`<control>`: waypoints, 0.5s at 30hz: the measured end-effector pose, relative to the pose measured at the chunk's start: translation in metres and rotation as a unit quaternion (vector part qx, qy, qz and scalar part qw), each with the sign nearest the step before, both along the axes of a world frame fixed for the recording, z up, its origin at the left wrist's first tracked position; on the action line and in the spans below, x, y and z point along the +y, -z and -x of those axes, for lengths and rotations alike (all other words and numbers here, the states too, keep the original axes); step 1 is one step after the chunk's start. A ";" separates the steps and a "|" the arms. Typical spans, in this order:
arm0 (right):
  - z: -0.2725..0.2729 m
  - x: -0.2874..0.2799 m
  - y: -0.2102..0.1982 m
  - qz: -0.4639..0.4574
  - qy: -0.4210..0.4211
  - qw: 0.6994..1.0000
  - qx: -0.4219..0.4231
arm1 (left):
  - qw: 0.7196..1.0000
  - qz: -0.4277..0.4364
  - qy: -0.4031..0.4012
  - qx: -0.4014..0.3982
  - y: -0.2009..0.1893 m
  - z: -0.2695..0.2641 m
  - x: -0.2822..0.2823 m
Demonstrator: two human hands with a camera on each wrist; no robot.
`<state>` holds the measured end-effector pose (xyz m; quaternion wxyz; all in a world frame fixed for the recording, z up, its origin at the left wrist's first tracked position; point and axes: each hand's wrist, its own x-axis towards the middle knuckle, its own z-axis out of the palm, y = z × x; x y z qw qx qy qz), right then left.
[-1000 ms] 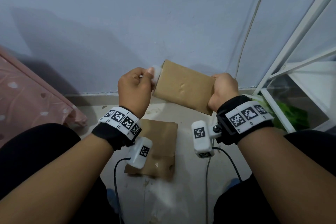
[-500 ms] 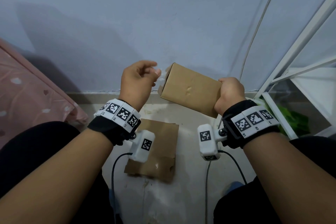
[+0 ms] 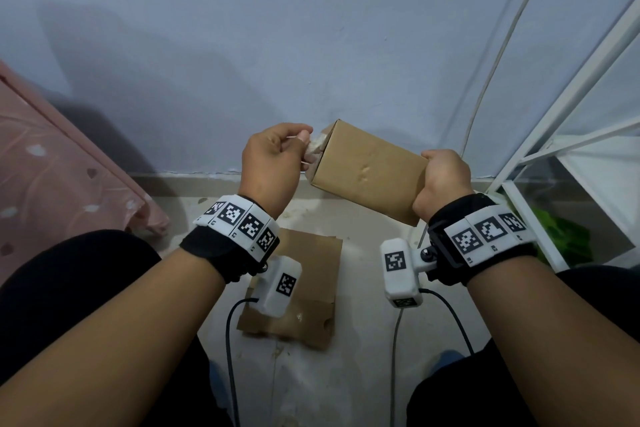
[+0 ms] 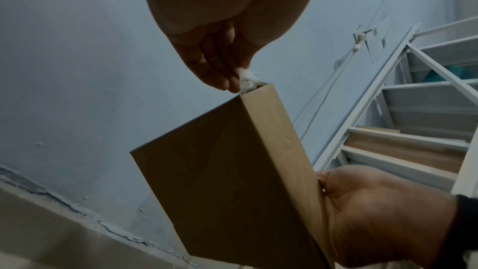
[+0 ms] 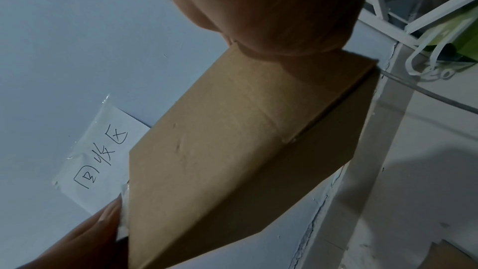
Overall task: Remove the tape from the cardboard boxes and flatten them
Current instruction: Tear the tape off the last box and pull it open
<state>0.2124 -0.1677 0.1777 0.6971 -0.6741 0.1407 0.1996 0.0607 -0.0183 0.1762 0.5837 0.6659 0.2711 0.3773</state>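
Observation:
A small brown cardboard box [image 3: 367, 172] is held in the air before the blue wall, tilted down to the right. My right hand [image 3: 445, 180] grips its right end, seen from below in the left wrist view [image 4: 375, 212]. My left hand [image 3: 277, 163] pinches a crumpled whitish strip of tape [image 3: 316, 146] at the box's left end. In the left wrist view the tape [image 4: 247, 78] sits between my fingertips right at the box corner [image 4: 258, 93]. In the right wrist view the box [image 5: 232, 161] fills the middle, with the tape [image 5: 124, 208] at its lower left edge.
A flattened cardboard piece [image 3: 304, 291] lies on the floor between my knees. A white metal rack [image 3: 588, 135] with green material [image 3: 561, 236] stands at the right. Pink fabric [image 3: 52, 163] lies at the left. A paper note [image 5: 103, 156] is taped on the wall. Cables hang from both wrist cameras.
My left hand moved off the box's left end, then came back and now pinches the tape there. The box has tipped slightly, its left end raised.

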 end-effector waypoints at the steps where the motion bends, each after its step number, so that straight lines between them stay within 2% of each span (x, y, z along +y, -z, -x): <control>1: -0.001 -0.001 0.000 -0.004 0.003 1.000 -0.002 | 1.000 0.005 0.000 0.000 -0.001 0.000 -0.001; 7: -0.003 -0.002 0.003 -0.008 0.009 1.000 0.006 | 0.999 -0.014 0.038 0.033 -0.002 0.001 -0.002; 11: -0.001 -0.001 0.004 -0.006 0.003 1.000 0.008 | 0.998 0.015 0.038 0.052 -0.002 0.002 0.000; 15: 0.001 -0.001 0.001 -0.024 0.001 1.000 0.011 | 0.997 0.050 0.053 0.031 -0.007 0.005 -0.001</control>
